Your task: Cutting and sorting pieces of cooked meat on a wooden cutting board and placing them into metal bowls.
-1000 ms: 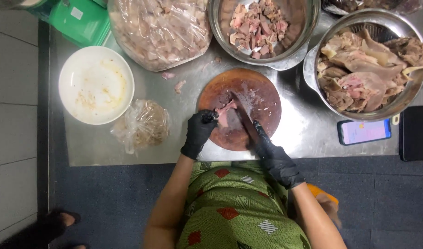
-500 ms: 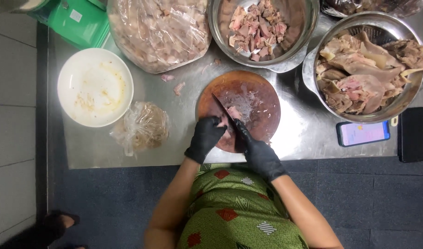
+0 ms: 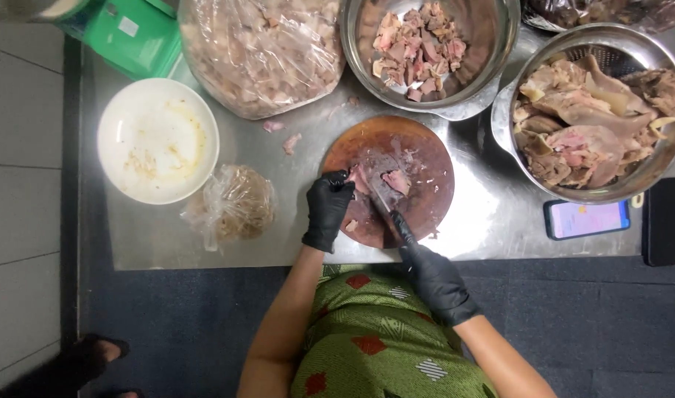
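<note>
A round brown cutting board (image 3: 426, 155) lies on the steel table with pieces of cooked meat (image 3: 395, 180) on it. My left hand (image 3: 327, 209), in a black glove, presses down on the meat at the board's left side. My right hand (image 3: 434, 280), also gloved, grips the black handle of a knife (image 3: 381, 197). The blade lies across the meat, pointing away from me. A small scrap of meat (image 3: 350, 225) sits near the board's front edge.
A steel bowl of cut meat (image 3: 426, 44) and a plastic-lined bowl (image 3: 260, 51) stand behind the board. A colander of uncut meat (image 3: 595, 118) is at right, with a phone (image 3: 586, 219) and a dark device (image 3: 666, 221) near the edge. A white bowl (image 3: 157, 140) and a tied bag (image 3: 234, 205) sit left.
My right hand has drawn back toward me with the knife, and the blade now points straighter up the board. My left hand stays on the meat, shifted slightly left.
</note>
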